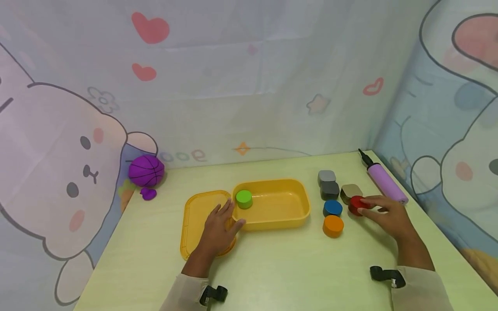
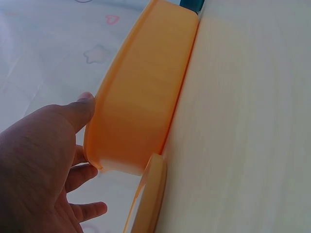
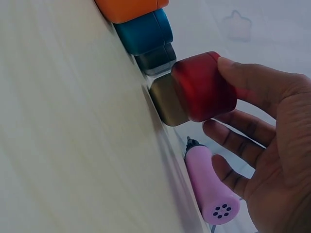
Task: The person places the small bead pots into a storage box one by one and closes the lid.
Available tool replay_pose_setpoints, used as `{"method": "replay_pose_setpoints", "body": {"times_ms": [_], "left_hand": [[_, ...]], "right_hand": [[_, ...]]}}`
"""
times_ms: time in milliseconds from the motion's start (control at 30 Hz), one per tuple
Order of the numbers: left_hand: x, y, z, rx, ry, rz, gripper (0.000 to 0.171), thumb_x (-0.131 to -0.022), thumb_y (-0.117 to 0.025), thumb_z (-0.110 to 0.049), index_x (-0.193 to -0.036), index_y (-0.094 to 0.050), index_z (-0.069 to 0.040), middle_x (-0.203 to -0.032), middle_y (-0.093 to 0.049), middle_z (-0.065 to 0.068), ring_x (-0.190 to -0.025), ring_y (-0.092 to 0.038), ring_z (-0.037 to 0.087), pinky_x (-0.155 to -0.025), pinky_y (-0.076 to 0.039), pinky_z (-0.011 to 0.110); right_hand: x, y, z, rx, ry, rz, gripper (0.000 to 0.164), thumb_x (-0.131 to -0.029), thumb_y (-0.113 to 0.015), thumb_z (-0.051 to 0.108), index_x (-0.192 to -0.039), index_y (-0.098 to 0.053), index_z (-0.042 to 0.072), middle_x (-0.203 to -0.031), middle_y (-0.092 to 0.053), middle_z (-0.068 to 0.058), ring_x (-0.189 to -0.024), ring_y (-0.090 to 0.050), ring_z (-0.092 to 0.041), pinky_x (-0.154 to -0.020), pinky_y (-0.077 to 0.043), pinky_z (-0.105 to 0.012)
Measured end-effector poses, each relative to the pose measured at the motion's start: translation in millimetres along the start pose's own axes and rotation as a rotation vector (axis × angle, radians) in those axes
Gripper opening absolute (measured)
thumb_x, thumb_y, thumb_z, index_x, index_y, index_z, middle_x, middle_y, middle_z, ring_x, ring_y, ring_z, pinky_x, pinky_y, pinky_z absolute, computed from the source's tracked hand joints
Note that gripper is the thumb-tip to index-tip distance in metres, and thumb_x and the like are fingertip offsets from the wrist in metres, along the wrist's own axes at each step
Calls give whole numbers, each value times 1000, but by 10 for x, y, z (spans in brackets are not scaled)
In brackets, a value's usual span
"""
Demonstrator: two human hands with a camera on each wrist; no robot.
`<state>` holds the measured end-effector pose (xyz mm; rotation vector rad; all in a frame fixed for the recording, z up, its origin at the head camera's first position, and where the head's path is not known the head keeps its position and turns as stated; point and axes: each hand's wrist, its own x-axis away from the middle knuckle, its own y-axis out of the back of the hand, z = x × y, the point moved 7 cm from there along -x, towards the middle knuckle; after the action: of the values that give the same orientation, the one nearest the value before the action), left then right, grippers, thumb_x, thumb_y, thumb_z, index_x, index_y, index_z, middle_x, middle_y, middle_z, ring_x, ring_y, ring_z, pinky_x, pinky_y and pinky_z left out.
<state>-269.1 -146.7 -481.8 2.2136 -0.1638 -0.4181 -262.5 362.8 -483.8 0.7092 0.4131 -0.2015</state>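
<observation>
My right hand (image 1: 391, 216) pinches a red rounded block (image 1: 358, 205) between thumb and fingers. In the right wrist view the red block (image 3: 204, 87) is raised off the table, partly in front of a tan block (image 3: 167, 102). My left hand (image 1: 219, 231) lies over a yellow lid (image 1: 194, 216), fingers spread, touching the left end of a yellow box (image 1: 272, 224). Its thumb rests at the rim of the box (image 2: 141, 92) in the left wrist view. Inside the box, at its left end, sits a green round block (image 1: 244, 199).
Right of the box stand an orange block (image 1: 333, 226), a blue block (image 1: 332, 208), a dark grey block (image 1: 330, 190) and a light grey block (image 1: 326, 176). A purple pump (image 1: 387, 183) lies along the right edge. A purple ball (image 1: 146, 171) sits back left, beside a small purple piece (image 1: 148, 194).
</observation>
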Motion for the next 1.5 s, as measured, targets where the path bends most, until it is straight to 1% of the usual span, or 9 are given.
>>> {"method": "replay_pose_setpoints", "body": {"times_ms": [67,167,333,433,667,933,1167,1333,1500], "left_hand": [[-5,2,6,-6,-5,0,76,-108,-66,-47,-166,-43,-3,-176,-39,15,-161,-32,57,-128,-25,78],[-15,6,16,-12,-13,-3,75,-109,-65,-47,-166,-43,-2,-176,-39,15,-161,-33,57,-129,-26,77],[-2,6,11,7,-20,-4,75,-108,-67,-45,-165,-44,-1,-175,-39,17,-161,-32,57,-130,-26,76],[6,-5,9,11,-20,4,76,-108,-67,-46,-165,-43,-2,-175,-38,17,-162,-32,56,-131,-26,74],[-5,-12,18,5,-4,6,77,-108,-67,-47,-167,-42,-4,-176,-37,14,-163,-31,55,-131,-26,74],[-10,-15,19,5,-1,9,77,-108,-67,-47,-166,-43,-4,-176,-37,15,-162,-32,55,-130,-26,75],[-14,-21,11,0,-6,9,77,-108,-66,-48,-166,-42,-4,-177,-36,14,-163,-32,55,-131,-26,74],[-17,-28,15,5,-4,10,78,-108,-67,-48,-166,-42,-4,-177,-36,14,-163,-32,54,-131,-26,74],[-9,-29,11,1,-4,8,77,-108,-67,-47,-166,-43,-3,-176,-37,14,-163,-32,54,-131,-26,74]], "right_hand": [[-6,13,26,-34,18,-32,31,-91,-89,7,-121,-83,3,-116,-78,17,-99,-59,18,-76,-49,-13],[-33,27,51,-122,34,-78,31,-91,-87,3,-122,-82,-1,-114,-69,37,-103,-62,19,-77,-51,-8],[-57,59,68,-218,4,-146,32,-92,-85,-2,-123,-79,-7,-113,-70,38,-107,-64,15,-78,-52,-7],[-73,70,103,-218,-6,-175,32,-92,-86,-1,-122,-80,-6,-114,-74,32,-109,-64,13,-79,-52,-6],[-195,-7,294,-194,20,-182,33,-92,-87,2,-124,-83,4,-125,-81,-3,-113,-63,12,-82,-52,-6],[-294,-186,559,-197,43,-185,35,-92,-87,2,-127,-80,-1,-133,-75,-25,-113,-58,12,-83,-50,-7],[-376,-456,783,-234,50,-139,34,-94,-87,6,-126,-81,1,-135,-75,-23,-110,-60,12,-83,-53,-7],[-412,-661,950,-260,41,-82,33,-94,-88,9,-125,-81,2,-131,-78,-21,-89,-64,-1,-77,-53,-9],[-451,-851,1124,-287,57,-59,34,-91,-90,8,-122,-82,1,-127,-80,-21,-89,-67,-9,-81,-58,-13]]}}
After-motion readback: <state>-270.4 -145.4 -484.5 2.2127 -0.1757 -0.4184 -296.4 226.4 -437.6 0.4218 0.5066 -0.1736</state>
